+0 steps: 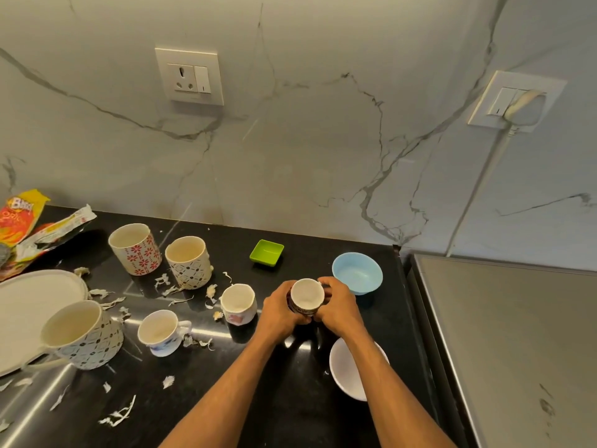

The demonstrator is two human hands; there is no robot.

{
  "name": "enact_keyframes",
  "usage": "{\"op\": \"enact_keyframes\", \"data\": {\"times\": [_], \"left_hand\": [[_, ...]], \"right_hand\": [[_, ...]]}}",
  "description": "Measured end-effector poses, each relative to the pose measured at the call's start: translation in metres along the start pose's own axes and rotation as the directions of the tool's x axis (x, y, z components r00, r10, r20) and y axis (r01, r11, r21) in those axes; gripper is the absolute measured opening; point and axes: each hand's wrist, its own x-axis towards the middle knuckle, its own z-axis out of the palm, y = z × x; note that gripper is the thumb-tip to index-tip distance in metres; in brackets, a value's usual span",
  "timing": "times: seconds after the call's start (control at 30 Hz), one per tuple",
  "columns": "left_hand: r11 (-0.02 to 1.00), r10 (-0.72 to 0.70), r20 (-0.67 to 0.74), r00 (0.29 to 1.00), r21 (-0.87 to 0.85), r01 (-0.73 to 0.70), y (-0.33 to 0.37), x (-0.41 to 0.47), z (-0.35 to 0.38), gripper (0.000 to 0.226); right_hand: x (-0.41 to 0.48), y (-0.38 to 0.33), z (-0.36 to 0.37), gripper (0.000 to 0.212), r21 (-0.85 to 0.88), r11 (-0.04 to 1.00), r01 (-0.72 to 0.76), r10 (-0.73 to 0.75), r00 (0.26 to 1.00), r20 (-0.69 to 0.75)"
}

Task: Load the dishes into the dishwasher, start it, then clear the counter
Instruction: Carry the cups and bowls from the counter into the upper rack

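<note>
Both my hands, left [280, 310] & right [337, 307], wrapped round small cup [307, 297] mid-frame; could knock blue bowl [357, 273] just upper-right w/ knuckles.

small dark-patterned cup [306, 298]: upright, clasped between 2 hands | 5 more cups upright on black counter [290, 415]: red-floral mug [135, 248], diamond-print mug [189, 262], floral cup [238, 303], handled cup [161, 333], large diamond-print mug [82, 334] | blue bowl [358, 272] | white bowl [350, 370] | green square dish [267, 252] | white plate [29, 305], far left
</note>
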Motion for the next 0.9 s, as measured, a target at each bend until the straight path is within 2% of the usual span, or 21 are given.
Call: {"op": "enact_keyframes", "data": {"times": [0.4,0.67,0.9], "left_hand": [[0.995,0.092,-0.074,0.993,-0.021,-0.094,-0.017,-0.075,-0.04,0.073],[0.992,0.124,0.023,0.992,-0.028,-0.124,-0.045,-0.173,-0.052,0.073],[0.982,0.182,0.091,0.979,-0.071,-0.176,-0.047,-0.246,-0.029,0.07]], "right_hand": [[-0.08,-0.02,0.037,0.068,0.048,0.999,0.009,-0.008,1.0,-0.021],[-0.186,0.005,0.071,0.063,0.11,0.994,-0.007,0.018,0.995,-0.102],[-0.264,0.04,0.058,0.065,0.093,0.996,0.017,-0.004,0.99,-0.14]]}}
